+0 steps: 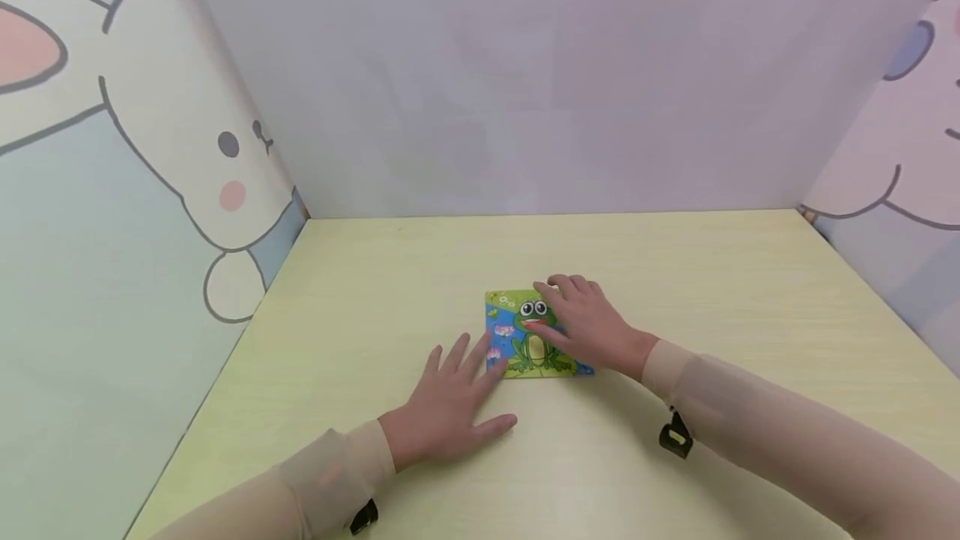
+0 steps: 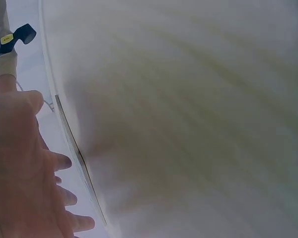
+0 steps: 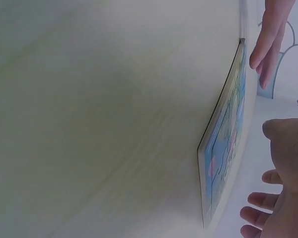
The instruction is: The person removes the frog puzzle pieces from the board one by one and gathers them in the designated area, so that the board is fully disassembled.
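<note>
A square frog jigsaw puzzle (image 1: 536, 350) lies flat on the table, a green frog on a blue and green ground. Its thin board edge and the cut lines between pieces show in the right wrist view. My right hand (image 1: 596, 327) hovers over the puzzle's right side, fingers loosely bent and apart from the surface, with nothing held. At the lower left corner, my left hand (image 1: 448, 413) is spread, its fingertips overlapping the puzzle's edge in the head view. Both hands cover parts of the picture. In the left wrist view the left hand (image 2: 27, 163) has straight, parted fingers.
The pale wooden table (image 1: 360, 290) is bounded by a plain back wall (image 1: 525, 90) and side walls. A cartoon rabbit (image 1: 172, 123) decorates the left wall, and another cartoon figure (image 1: 892, 157) the right. Dark wrist straps (image 1: 677, 436) sit under the sleeves.
</note>
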`<state>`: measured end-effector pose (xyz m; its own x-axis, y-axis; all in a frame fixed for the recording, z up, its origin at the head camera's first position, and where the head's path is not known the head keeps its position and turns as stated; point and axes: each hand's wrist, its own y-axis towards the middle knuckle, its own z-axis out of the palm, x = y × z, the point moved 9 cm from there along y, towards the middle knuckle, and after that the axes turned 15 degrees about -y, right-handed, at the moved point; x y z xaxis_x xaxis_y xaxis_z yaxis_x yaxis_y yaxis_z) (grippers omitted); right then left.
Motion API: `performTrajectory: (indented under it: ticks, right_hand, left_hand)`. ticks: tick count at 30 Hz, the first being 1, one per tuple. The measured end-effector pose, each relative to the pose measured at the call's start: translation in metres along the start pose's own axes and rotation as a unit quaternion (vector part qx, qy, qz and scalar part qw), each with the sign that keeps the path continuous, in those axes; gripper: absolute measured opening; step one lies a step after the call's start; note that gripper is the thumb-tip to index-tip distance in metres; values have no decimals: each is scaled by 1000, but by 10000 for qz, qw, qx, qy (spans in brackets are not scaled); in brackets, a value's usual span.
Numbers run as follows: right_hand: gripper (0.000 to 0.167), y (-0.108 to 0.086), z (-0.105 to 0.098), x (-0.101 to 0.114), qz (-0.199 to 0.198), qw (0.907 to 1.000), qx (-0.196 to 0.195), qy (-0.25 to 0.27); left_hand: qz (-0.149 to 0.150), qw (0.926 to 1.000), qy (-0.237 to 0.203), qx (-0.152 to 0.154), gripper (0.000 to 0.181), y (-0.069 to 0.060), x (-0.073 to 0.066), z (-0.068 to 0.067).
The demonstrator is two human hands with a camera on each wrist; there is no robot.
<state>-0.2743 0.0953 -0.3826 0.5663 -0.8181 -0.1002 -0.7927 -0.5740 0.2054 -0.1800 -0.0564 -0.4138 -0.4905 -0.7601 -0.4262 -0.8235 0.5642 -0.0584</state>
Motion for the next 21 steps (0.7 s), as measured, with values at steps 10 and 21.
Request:
performTrajectory:
  ticks: [10,21]
  right_hand:
    - [45,42,24,13,7,9939,850,708]
    - [32,61,31,18,186,9873,1288,910]
  left_hand:
    - [-94,9997,-123,200,74,2,2,6]
    - [-191,9989,-189,387,75,3,3,7]
